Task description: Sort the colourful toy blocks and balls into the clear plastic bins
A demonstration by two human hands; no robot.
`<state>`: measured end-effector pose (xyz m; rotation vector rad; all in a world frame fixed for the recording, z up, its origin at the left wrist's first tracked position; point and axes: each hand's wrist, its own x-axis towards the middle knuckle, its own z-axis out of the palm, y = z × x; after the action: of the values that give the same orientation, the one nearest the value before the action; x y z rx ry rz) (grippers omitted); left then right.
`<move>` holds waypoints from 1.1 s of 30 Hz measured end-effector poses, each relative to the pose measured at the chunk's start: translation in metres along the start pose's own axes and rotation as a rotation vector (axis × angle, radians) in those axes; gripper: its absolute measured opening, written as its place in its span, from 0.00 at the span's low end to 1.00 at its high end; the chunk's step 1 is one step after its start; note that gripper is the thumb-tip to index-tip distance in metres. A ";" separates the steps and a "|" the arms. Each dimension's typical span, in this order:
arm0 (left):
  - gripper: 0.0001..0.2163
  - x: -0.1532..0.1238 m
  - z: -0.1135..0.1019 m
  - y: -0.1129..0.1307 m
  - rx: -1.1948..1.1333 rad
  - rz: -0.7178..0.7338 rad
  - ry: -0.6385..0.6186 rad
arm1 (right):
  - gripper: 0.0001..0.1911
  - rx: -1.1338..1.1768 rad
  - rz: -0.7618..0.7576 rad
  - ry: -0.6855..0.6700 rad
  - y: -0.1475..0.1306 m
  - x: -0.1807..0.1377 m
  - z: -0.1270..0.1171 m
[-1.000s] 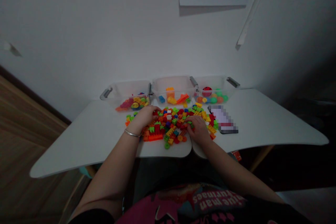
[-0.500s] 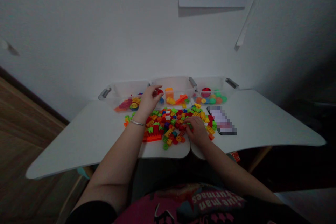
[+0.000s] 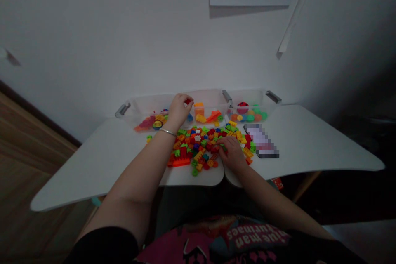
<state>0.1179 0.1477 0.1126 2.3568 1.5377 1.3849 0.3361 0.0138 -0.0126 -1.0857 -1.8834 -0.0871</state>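
Note:
My left hand (image 3: pixel 180 112) is over the middle bin (image 3: pixel 207 93), thumb and fingers closed on a small red toy block (image 3: pixel 187 101). Most of that block is hidden by the fingers. On the table, a heap of colourful toy blocks (image 3: pixel 198 154) spreads between my arms. My right hand (image 3: pixel 232 153) rests on the heap's right side, fingers bent and apart from the thumb, touching red and green blocks. Inside the middle bin lie an orange block (image 3: pixel 199 109) and a few yellow and red-orange pieces.
The left bin (image 3: pixel 139 105) contains red, yellow and blue toys. In the right bin (image 3: pixel 260 95) are a red ball (image 3: pixel 243 107) and several coloured balls. A phone (image 3: pixel 261 141) lies right of the heap on the white table (image 3: pixel 315 144). The wall stands directly behind the bins.
My left hand has moved slightly right and up over the middle bin, still with the red block. My right hand has hardly moved on the heap.

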 end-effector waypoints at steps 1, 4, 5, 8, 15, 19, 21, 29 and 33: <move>0.04 -0.001 0.001 0.000 0.018 -0.021 0.004 | 0.10 0.002 0.002 0.001 0.000 0.000 0.000; 0.06 -0.003 0.001 0.002 0.102 -0.062 -0.014 | 0.10 0.006 0.006 -0.003 -0.002 0.001 -0.001; 0.08 -0.004 0.001 0.003 0.146 -0.067 -0.040 | 0.10 0.008 0.011 -0.009 -0.002 0.002 -0.001; 0.13 -0.006 0.000 0.007 0.303 -0.048 -0.156 | 0.10 0.013 0.026 -0.022 -0.003 0.002 -0.003; 0.21 -0.008 -0.004 0.010 0.452 -0.029 -0.289 | 0.10 0.011 0.032 -0.018 -0.003 0.002 -0.002; 0.21 -0.009 -0.004 0.010 0.455 -0.053 -0.277 | 0.10 0.018 0.025 -0.002 -0.002 0.002 -0.001; 0.21 -0.009 -0.002 0.008 0.428 -0.032 -0.277 | 0.09 0.014 0.025 -0.002 -0.002 0.002 -0.001; 0.17 -0.006 -0.024 -0.004 0.134 0.048 -0.237 | 0.09 0.005 0.018 -0.007 -0.001 0.001 -0.001; 0.15 -0.016 -0.063 -0.002 0.045 0.059 -0.138 | 0.10 0.005 0.028 -0.009 -0.001 0.000 0.000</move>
<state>0.0726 0.1099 0.1398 2.4845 1.4906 1.1816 0.3355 0.0134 -0.0121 -1.1098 -1.8755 -0.0613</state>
